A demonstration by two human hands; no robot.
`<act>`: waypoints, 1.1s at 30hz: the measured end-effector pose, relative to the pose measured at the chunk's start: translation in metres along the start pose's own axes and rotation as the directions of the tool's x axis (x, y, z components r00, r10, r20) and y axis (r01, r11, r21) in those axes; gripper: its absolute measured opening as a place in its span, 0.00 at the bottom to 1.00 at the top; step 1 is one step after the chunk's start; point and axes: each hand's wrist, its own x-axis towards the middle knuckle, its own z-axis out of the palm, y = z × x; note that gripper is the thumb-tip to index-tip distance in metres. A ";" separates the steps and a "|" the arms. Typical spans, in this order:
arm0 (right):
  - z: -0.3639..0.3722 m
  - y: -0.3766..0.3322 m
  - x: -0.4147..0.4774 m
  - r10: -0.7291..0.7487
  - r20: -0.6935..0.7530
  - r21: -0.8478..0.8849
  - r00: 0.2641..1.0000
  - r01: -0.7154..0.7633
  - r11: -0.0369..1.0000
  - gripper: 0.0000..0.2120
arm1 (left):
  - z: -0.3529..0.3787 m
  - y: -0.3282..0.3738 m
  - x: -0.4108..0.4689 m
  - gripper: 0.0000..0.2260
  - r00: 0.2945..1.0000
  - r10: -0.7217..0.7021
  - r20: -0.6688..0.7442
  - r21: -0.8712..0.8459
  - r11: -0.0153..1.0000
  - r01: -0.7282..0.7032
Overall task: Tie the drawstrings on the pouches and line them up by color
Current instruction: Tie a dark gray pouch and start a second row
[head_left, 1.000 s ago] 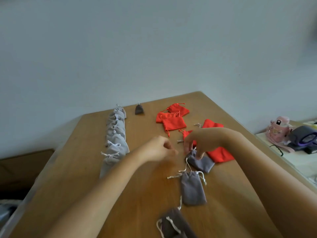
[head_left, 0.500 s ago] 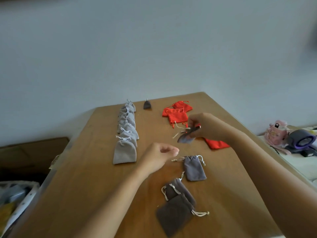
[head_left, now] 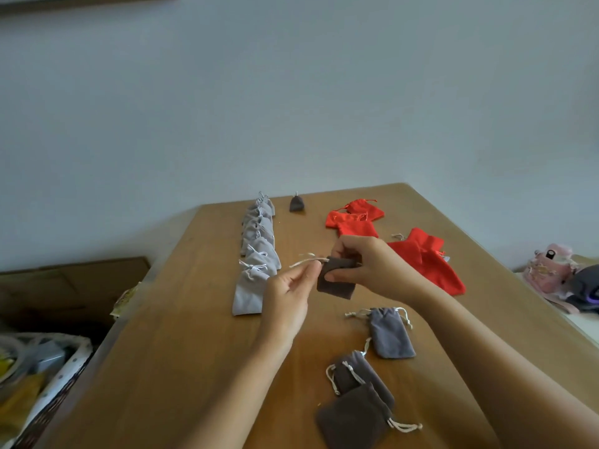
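Observation:
My right hand point(head_left: 372, 267) grips a dark grey pouch point(head_left: 337, 281) above the wooden table point(head_left: 181, 351). My left hand point(head_left: 288, 293) pinches the pouch's pale drawstring point(head_left: 306, 259) at its top left. A row of several tied light grey pouches point(head_left: 257, 251) runs away from me on the left. One tied dark pouch point(head_left: 296, 203) stands at the far end. Three loose dark grey pouches point(head_left: 366, 384) lie near me. Red pouches point(head_left: 424, 260) lie scattered at the right, with more red pouches point(head_left: 353, 217) behind them.
A pink object point(head_left: 547, 267) and a dark device point(head_left: 586, 286) sit on a white surface at the right. At the lower left, below the table edge, stands a basket point(head_left: 48, 384) with mixed items. A brown box point(head_left: 64, 286) lies behind it.
My right hand lifted a dark grey pouch off the table and brought it toward me. My left hand moved up and took hold of its drawstring. The view shifted.

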 end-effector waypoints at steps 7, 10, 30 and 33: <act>0.025 0.015 0.001 -0.061 -0.057 0.013 0.997 0.062 0.998 0.10 | -0.010 -0.003 0.002 0.05 0.998 -0.060 -0.019 -0.035 0.998 0.059; 0.030 0.019 -0.002 -0.080 -0.045 0.025 0.996 0.081 0.996 0.11 | -0.010 -0.002 0.003 0.04 0.996 -0.079 -0.031 -0.046 0.996 0.077; 0.021 0.023 -0.008 -0.008 -0.133 0.100 0.991 0.022 0.995 0.09 | -0.020 0.005 0.010 0.08 0.958 -0.229 -0.175 -0.416 0.899 0.139; 0.021 0.024 -0.009 -0.021 -0.134 0.058 0.991 0.029 0.998 0.11 | -0.020 0.007 0.009 0.06 0.961 -0.195 -0.197 -0.382 0.918 0.108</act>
